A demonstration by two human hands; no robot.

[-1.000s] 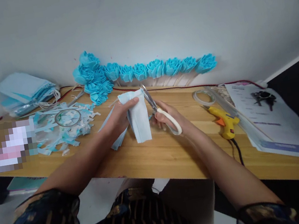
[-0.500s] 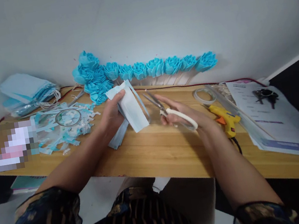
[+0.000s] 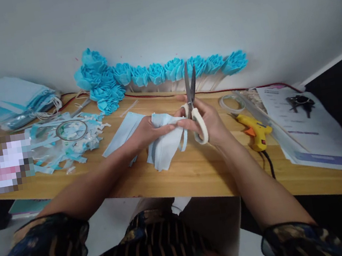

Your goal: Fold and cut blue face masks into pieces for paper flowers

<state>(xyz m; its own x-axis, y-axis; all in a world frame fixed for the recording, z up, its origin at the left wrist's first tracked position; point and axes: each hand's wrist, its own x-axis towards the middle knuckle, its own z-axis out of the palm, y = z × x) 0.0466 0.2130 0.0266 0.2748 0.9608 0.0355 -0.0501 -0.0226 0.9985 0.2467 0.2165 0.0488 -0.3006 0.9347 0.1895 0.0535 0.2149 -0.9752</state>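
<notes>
My left hand [image 3: 149,132] is closed on a pale blue face mask piece [image 3: 167,141], a pleated sheet with a narrow strip hanging at its right side. Opposite it, my right hand [image 3: 206,119] has its fingers through the white handles of a pair of scissors [image 3: 190,92]. The blades point up and stand slightly apart. My right thumb and fingertips also pinch the right edge of the sheet. More pale blue sheets [image 3: 122,132] lie on the table behind my left wrist.
Blue handmade flowers [image 3: 156,74] line the wall. Left are a mask stack [image 3: 20,100], scraps [image 3: 73,147] and a tape roll [image 3: 71,129]. On the right lie a clear tape roll [image 3: 231,103], a yellow glue gun [image 3: 256,132], papers [image 3: 304,132] and keys [image 3: 302,105].
The scissors have swung upright in my right hand, which has come over to the sheet. My left hand has turned the sheet, now gathered between both hands. The view has shifted slightly.
</notes>
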